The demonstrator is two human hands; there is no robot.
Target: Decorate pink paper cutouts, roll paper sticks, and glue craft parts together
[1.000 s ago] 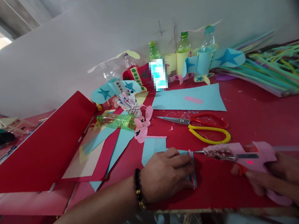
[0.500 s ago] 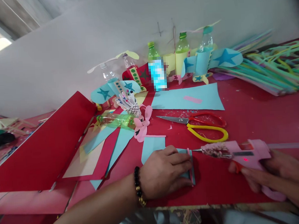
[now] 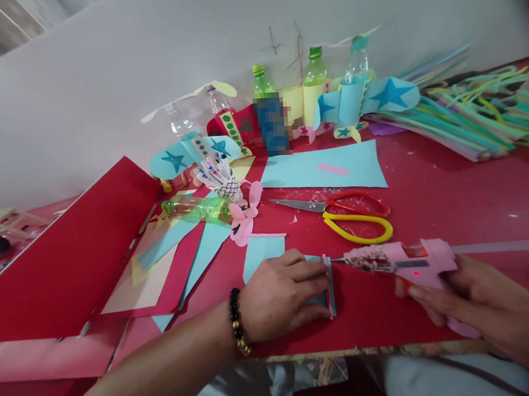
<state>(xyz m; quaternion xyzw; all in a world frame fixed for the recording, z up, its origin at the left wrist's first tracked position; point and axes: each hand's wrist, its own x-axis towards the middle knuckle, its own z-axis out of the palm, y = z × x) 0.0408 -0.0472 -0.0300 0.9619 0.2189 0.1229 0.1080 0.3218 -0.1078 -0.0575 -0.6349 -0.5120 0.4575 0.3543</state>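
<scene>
My right hand [image 3: 469,302] is wrapped round a pink hot glue gun [image 3: 427,260], with the fingers at its orange trigger and a small red light glowing on its side. The metal nozzle points left and reaches the right edge of a light blue paper piece [image 3: 332,289]. A thin pink strip [image 3: 325,260] runs along that edge. My left hand [image 3: 283,297] is closed over the paper, its fingertips pressing at the strip and hiding much of the sheet. Behind it lies another light blue paper piece [image 3: 263,254] with a pink rolled strip [image 3: 269,235] at its top.
Scissors [image 3: 354,217] with red and yellow handles lie beyond my hands. A green plastic bottle [image 3: 194,209], a pen cup [image 3: 228,189] and paper sheets [image 3: 135,275] are left. Bottle airplanes [image 3: 351,108] line the wall; pipe cleaners [image 3: 464,122] are piled right.
The glue gun's nozzle has come to the edge of the blue paper, where a small gap showed before. My left hand keeps its hold. The whole view has shifted slightly.
</scene>
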